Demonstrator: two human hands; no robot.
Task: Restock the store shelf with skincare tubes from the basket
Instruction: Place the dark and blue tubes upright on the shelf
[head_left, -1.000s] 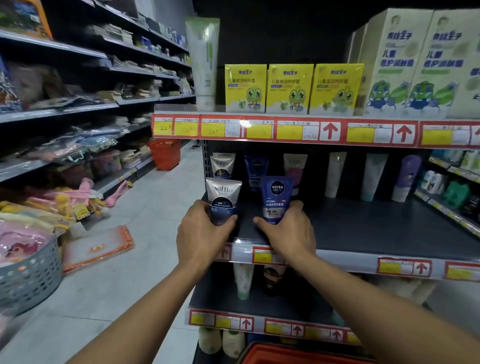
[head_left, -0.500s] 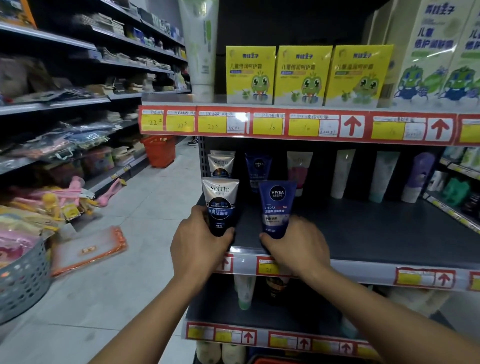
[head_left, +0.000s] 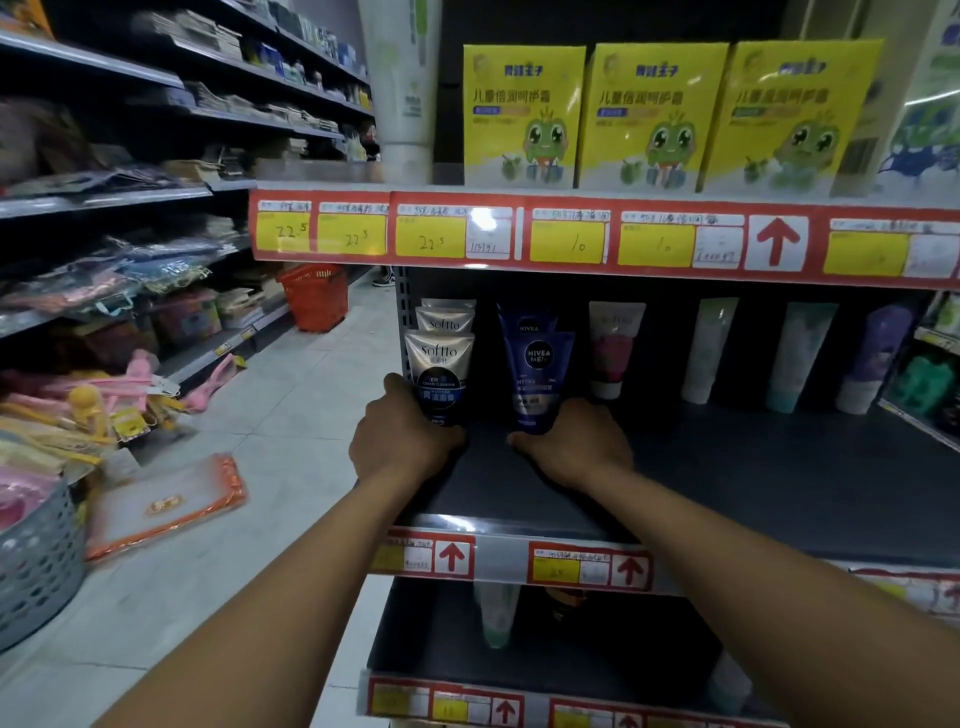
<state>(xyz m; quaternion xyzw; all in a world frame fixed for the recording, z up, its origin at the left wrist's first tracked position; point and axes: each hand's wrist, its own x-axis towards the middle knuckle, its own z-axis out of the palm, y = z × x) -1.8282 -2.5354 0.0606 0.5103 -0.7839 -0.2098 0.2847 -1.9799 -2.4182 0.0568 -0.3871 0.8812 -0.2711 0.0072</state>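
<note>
Your left hand (head_left: 402, 441) grips the Softto tube (head_left: 440, 376) at its base, and your right hand (head_left: 574, 447) grips the Nivea tube (head_left: 537, 382) the same way. Both tubes stand upright, long axis vertical, on the shelf (head_left: 753, 483), each just in front of its matching row. The rows lie straight ahead of your hands, so the likely move is to push each tube back.

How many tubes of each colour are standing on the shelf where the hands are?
Silver tubes: 3
Blue tubes: 2
White and pink tube: 1
White tube: 1
White and green tube: 1
Purple tube: 1
Total: 9
The left hand holds the front silver tube, the right hand the front blue one.
</note>
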